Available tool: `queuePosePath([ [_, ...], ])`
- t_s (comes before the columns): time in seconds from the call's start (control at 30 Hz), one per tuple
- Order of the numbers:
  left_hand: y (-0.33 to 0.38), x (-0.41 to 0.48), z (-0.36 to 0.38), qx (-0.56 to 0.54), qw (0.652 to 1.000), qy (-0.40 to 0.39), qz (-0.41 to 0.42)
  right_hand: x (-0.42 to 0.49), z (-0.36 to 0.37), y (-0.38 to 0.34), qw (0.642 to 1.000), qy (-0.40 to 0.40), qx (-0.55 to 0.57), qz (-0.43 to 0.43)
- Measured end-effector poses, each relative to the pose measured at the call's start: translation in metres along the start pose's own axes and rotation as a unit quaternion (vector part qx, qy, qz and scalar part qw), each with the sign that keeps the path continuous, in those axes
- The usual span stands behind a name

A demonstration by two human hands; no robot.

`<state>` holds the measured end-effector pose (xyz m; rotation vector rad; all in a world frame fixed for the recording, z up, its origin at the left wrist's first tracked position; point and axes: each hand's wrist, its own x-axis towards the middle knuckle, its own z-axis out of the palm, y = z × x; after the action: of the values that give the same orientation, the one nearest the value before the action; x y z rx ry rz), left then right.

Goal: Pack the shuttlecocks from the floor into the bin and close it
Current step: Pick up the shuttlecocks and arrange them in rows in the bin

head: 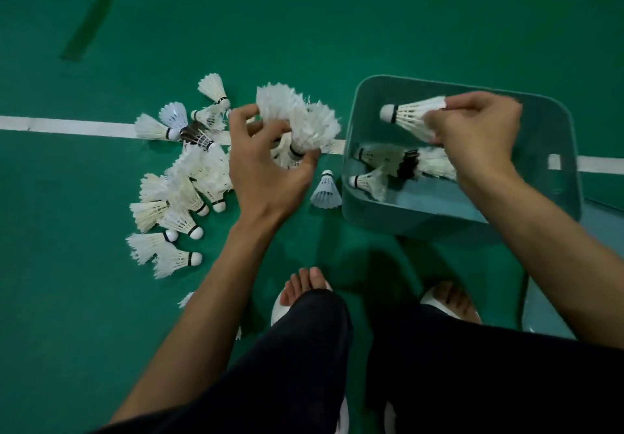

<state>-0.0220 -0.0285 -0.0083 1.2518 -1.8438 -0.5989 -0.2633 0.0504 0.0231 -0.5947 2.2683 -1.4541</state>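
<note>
Shuttlecocks, loose pile (182, 190): white-feathered, lying on their sides on the green floor (337, 28) to the left of the left hand (270, 166), heaped across a white line (77, 127). Most corks point right or toward the viewer. One dark-feathered piece (194, 131) lies among them.

Held bunch (297, 119): several shuttlecocks gripped in the curled fingers of the left hand, feather skirts fanned away from the viewer, corks down toward the palm. It is held over the white line, just left of the bin (405, 220).

Single shuttlecock (410, 116): pinched by its skirt in the right hand (479, 129), over the open bin. Long axis runs left to right, cork pointing left toward the pile.

Lone shuttlecock (326, 192): on the floor between the left hand and the bin, just beside the bin's left wall, cork away from the viewer.

Bin: teal, rounded corners, lid off, standing on the white line. Contents: a few shuttlecocks (381, 158) on their sides, corks left, with one dark-feathered (407, 163) among them.
</note>
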Motion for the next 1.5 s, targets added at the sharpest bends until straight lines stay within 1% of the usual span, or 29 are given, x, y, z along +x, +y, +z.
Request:
queuePosePath([
  [0.03, 0.012, 0.004, 0.006, -0.007, 1.0, -0.001, 0.021, 0.009, -0.008, 0.012, 0.999, 0.0, -0.024, 0.034],
  [0.1, 0.035, 0.009, 0.022, 0.002, 0.998, -0.015, 0.062, 0.023, -0.017, 0.036, 0.989, -0.027, -0.08, 0.117],
  [0.17, 0.053, 0.011, 0.038, 0.02, 0.994, -0.054, 0.097, 0.033, -0.018, 0.058, 0.969, -0.07, -0.124, 0.201],
  [0.2, 0.06, 0.011, 0.047, 0.028, 0.99, -0.083, 0.11, 0.036, -0.016, 0.066, 0.96, -0.088, -0.137, 0.23],
  [0.27, 0.073, 0.012, 0.061, 0.054, 0.978, -0.157, 0.123, 0.044, -0.008, 0.078, 0.95, -0.108, -0.143, 0.254],
  [0.33, 0.079, 0.012, 0.075, 0.098, 0.959, -0.235, 0.121, 0.048, 0.003, 0.081, 0.948, -0.122, -0.142, 0.259],
  [0.43, 0.079, 0.01, 0.091, 0.166, 0.931, -0.31, 0.099, 0.054, 0.022, 0.082, 0.945, -0.13, -0.094, 0.285],
  [0.53, 0.072, 0.009, 0.098, 0.161, 0.927, -0.327, 0.091, 0.059, 0.04, 0.088, 0.938, -0.131, -0.058, 0.315],
  [0.63, 0.068, 0.012, 0.099, 0.156, 0.932, -0.316, 0.082, 0.063, 0.05, 0.095, 0.928, -0.165, -0.011, 0.335],
  [0.7, 0.07, 0.015, 0.1, 0.154, 0.934, -0.312, 0.078, 0.066, 0.051, 0.096, 0.92, -0.163, -0.012, 0.356],
  [0.73, 0.071, 0.016, 0.101, 0.153, 0.934, -0.314, 0.074, 0.066, 0.049, 0.097, 0.915, -0.181, -0.032, 0.359],
  [0.8, 0.072, 0.016, 0.102, 0.145, 0.933, -0.324, 0.063, 0.064, 0.04, 0.096, 0.895, -0.252, -0.061, 0.363],
  [0.83, 0.072, 0.015, 0.103, 0.142, 0.932, -0.329, 0.06, 0.063, 0.032, 0.093, 0.888, -0.28, -0.074, 0.356],
  [0.9, 0.071, 0.012, 0.105, 0.146, 0.929, -0.337, 0.051, 0.062, 0.017, 0.082, 0.89, -0.286, -0.096, 0.342],
  [0.97, 0.071, 0.009, 0.109, 0.152, 0.923, -0.351, 0.029, 0.068, 0.004, 0.077, 0.924, -0.229, -0.091, 0.293],
  [1.03, 0.073, 0.008, 0.114, 0.153, 0.915, -0.373, 0.005, 0.068, -0.01, 0.074, 0.96, -0.161, -0.084, 0.213],
  [1.07, 0.075, 0.008, 0.116, 0.145, 0.913, -0.381, -0.009, 0.062, -0.017, 0.071, 0.97, -0.149, -0.077, 0.176],
  [1.13, 0.079, 0.008, 0.12, 0.136, 0.912, -0.385, -0.027, 0.048, -0.029, 0.061, 0.978, -0.161, -0.055, 0.123],
  [1.2, 0.081, 0.007, 0.124, 0.136, 0.914, -0.382, -0.024, 0.033, -0.038, 0.05, 0.978, -0.18, -0.087, 0.06],
  [1.27, 0.081, 0.007, 0.127, 0.129, 0.916, -0.379, -0.01, 0.023, -0.046, 0.044, 0.97, -0.179, -0.165, -0.018],
  [1.37, 0.08, 0.006, 0.131, 0.132, 0.917, -0.378, 0.004, 0.021, -0.047, 0.04, 0.953, -0.174, -0.236, -0.08],
  [1.43, 0.078, 0.005, 0.133, 0.136, 0.913, -0.384, 0.001, 0.026, -0.043, 0.039, 0.946, -0.198, -0.245, -0.075],
  [1.5, 0.074, 0.004, 0.133, 0.132, 0.909, -0.394, -0.001, 0.034, -0.038, 0.042, 0.947, -0.234, -0.22, -0.021],
])
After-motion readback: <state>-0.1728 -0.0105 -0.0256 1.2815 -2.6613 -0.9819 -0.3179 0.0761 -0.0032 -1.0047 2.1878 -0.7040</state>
